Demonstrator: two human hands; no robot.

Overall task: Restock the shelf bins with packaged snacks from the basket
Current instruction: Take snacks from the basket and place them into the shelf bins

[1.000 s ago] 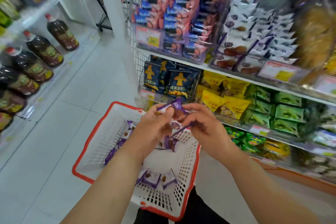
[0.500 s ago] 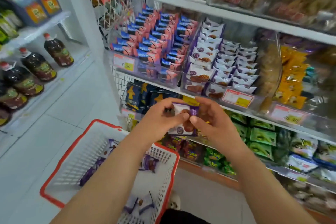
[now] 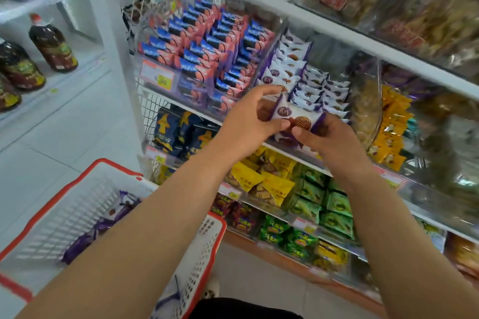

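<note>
Both hands hold a small stack of white-and-purple snack packets (image 3: 295,118) at the front of the clear shelf bin (image 3: 261,71) that holds matching packets (image 3: 315,85). My left hand (image 3: 248,124) grips the stack's left end, thumb below. My right hand (image 3: 326,140) pinches its right end. The white basket with a red rim (image 3: 114,166) sits low at left, with several purple packets (image 3: 101,225) lying inside.
A bin of blue-and-pink packets (image 3: 204,59) stands to the left, with a 9.90 price tag (image 3: 158,77). Yellow (image 3: 261,181) and green (image 3: 334,207) snack bags fill the shelf below. Dark bottles (image 3: 51,44) line the far-left shelf. White tiled floor (image 3: 64,124) lies between.
Both hands have risen from above the basket to the bin of matching packets, carrying the white-and-purple packets. The view has tilted up toward the shelves.
</note>
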